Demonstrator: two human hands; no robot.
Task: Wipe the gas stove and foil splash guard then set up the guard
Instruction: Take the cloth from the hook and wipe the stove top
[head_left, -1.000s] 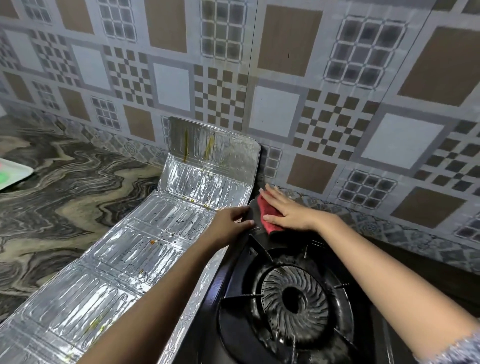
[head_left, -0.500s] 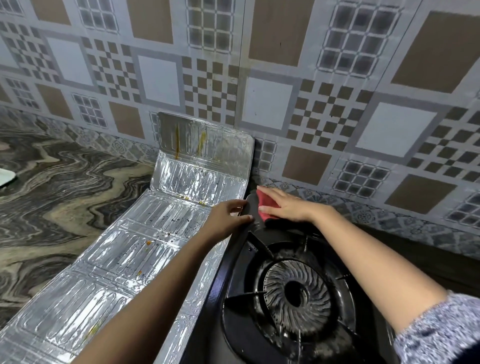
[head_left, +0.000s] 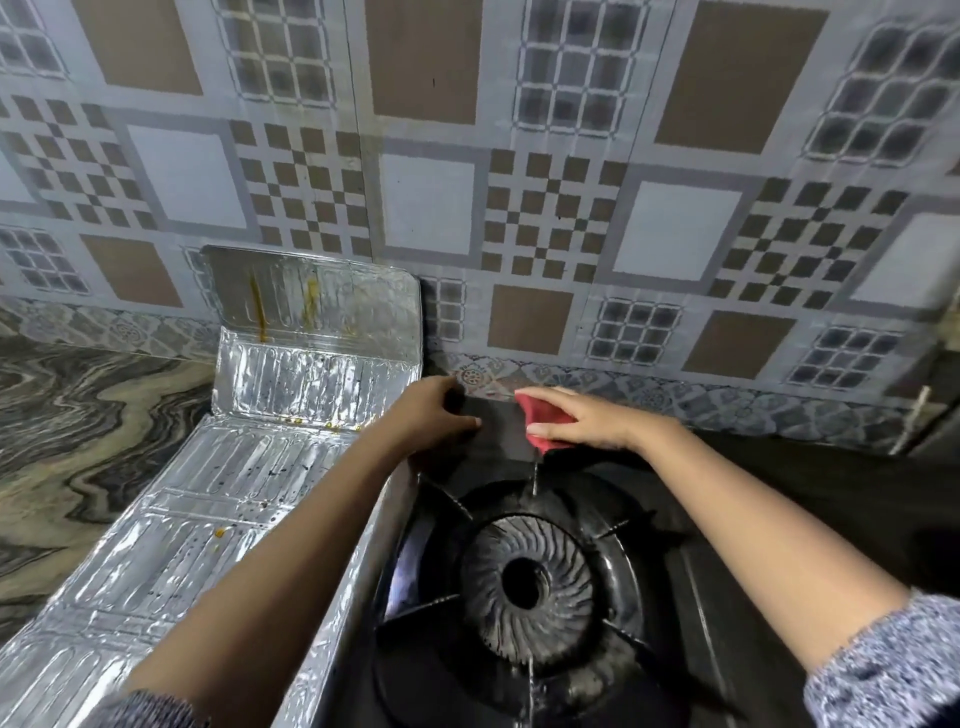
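Observation:
A black gas stove (head_left: 691, 551) with a round burner (head_left: 527, 577) fills the lower middle. My right hand (head_left: 582, 418) presses a red cloth (head_left: 545, 418) flat onto the stove's far left corner, fingers straight. My left hand (head_left: 428, 415) grips the stove's back left corner, fingers curled over the edge. The foil splash guard (head_left: 208, 504) lies flat on the counter left of the stove, its end panel (head_left: 311, 301) folded up against the wall, with yellow-brown streaks and spots on it.
A patterned tile wall (head_left: 519, 182) rises right behind the stove. A marbled stone counter (head_left: 78, 426) stretches to the left of the foil. A dark object with a pale handle (head_left: 914, 415) shows at the right edge.
My right hand and the red cloth have slid a little right along the stove's back edge. My left hand keeps its hold on the corner. The view has shifted left and down.

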